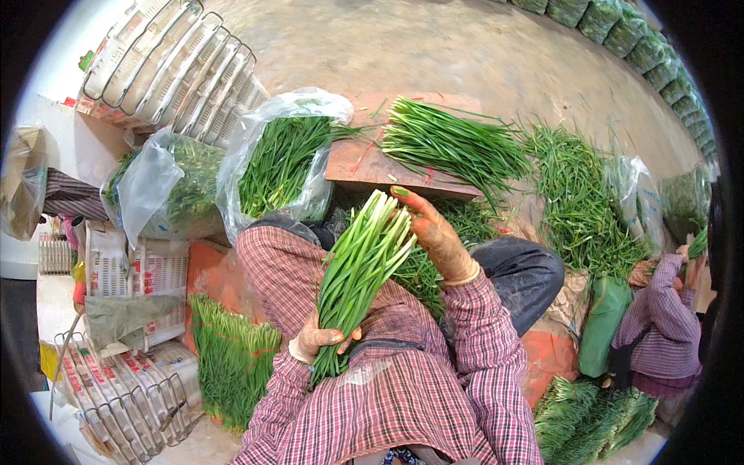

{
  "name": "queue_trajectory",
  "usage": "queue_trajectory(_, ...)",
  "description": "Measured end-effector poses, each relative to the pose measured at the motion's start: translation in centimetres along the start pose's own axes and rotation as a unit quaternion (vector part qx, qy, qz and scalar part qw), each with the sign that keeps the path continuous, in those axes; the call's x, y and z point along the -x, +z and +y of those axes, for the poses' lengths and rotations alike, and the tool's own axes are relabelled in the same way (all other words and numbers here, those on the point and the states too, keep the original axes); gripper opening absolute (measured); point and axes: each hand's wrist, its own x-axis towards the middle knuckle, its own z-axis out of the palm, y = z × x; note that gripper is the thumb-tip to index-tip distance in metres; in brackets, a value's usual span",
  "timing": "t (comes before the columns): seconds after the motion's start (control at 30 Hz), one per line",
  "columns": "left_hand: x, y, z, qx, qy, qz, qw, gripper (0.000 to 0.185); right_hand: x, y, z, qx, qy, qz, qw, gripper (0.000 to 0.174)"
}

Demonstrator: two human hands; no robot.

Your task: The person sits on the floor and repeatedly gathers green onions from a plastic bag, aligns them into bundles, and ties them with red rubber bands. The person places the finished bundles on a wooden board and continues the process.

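Observation:
A bunch of green garlic chives [363, 267] lies slanted over my lap, its pale stem ends pointing up and away from me. Low on the leafy end, my left hand [325, 337] is closed around the bunch. My right hand [439, 238] is beside the pale ends, fingers apart; whether its fingertips touch the stems is hard to tell. Both hands look gloved and stained. Beyond my knees, a larger pile of chives [453, 139] rests on a low reddish board [401, 174] with red ties [366, 157] on it.
An opened clear plastic bag [232, 174] of chives stands left of the board. Loose leaves [581, 197] heap at right. Tied bunches [232, 360] stand at my left, near stacked white plastic crates [128, 389]. Another person [662, 331] sits at far right, holding greens.

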Motion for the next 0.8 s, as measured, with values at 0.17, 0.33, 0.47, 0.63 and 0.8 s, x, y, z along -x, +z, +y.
queue_trajectory(0.17,0.0,-1.3,-1.7,0.150,0.014,-0.108,0.983,0.059,-0.3,1.3,-2.3,0.016,0.075,0.010,0.997,0.054)
queue_trajectory(0.33,-0.9,-2.2,-2.6,0.259,0.011,-0.231,0.938,0.056,0.2,2.9,-2.4,0.025,0.033,0.043,0.998,0.059)
queue_trajectory(0.47,-1.1,-2.5,-2.4,0.258,0.012,-0.258,0.931,0.055,0.2,3.0,-2.2,0.077,-0.014,0.034,0.996,0.049)
queue_trajectory(0.63,-1.4,-2.4,-2.3,0.260,0.014,-0.272,0.926,0.055,0.0,2.4,-2.4,0.054,0.008,0.025,0.998,0.043)
queue_trajectory(0.8,-1.7,-2.4,-2.3,0.263,0.017,-0.283,0.922,0.054,0.2,1.8,-2.5,0.079,0.053,0.020,0.995,0.035)
